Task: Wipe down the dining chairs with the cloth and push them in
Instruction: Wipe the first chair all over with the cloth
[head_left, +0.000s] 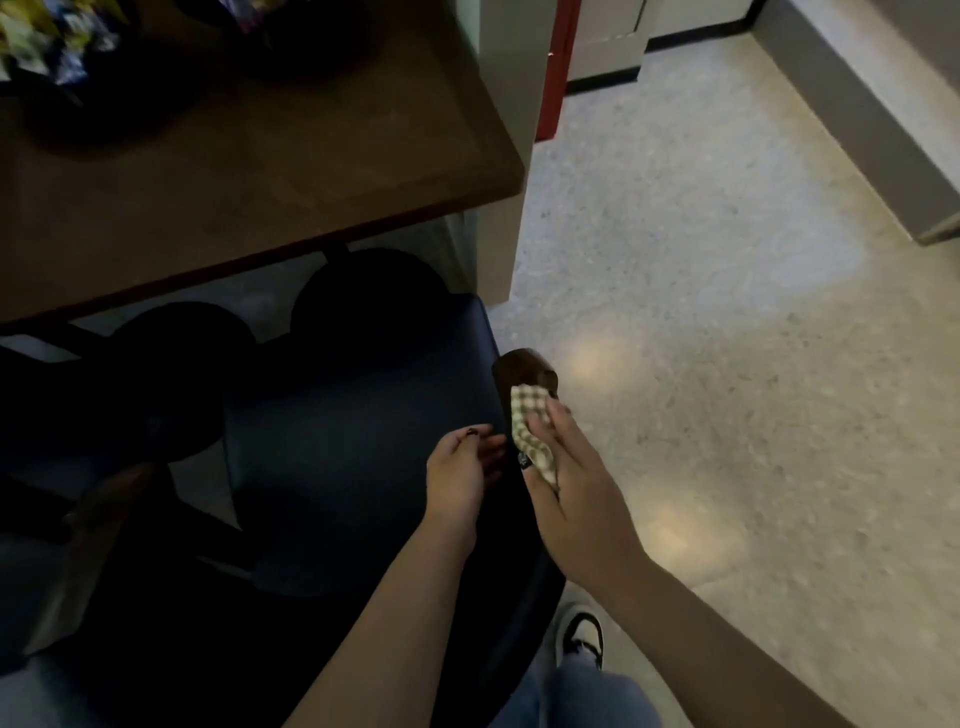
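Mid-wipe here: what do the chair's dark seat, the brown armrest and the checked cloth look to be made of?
Dark navy chair seat: probably vinyl or leather-like upholstery, smooth with a faint sheen; the dim light leaves it open. Rounded brown armrest: seemingly varnished wood, glossy highlight at its tip. Beige checked cloth: woven fabric, soft folds under the right hand.

— How is the light here?
— Dim overall. The floor (727, 312) is the brightest part, with soft pale patches of glare on it to the right of the chair (337, 467).
— And the left side?
— Deep shadow. The seat and the space under the table (234, 208) go nearly black, with little detail.
— Is it sharp?
— No, soft everywhere. The bags (47, 41) at the top left are smeared, and straight edges bend toward the corners.
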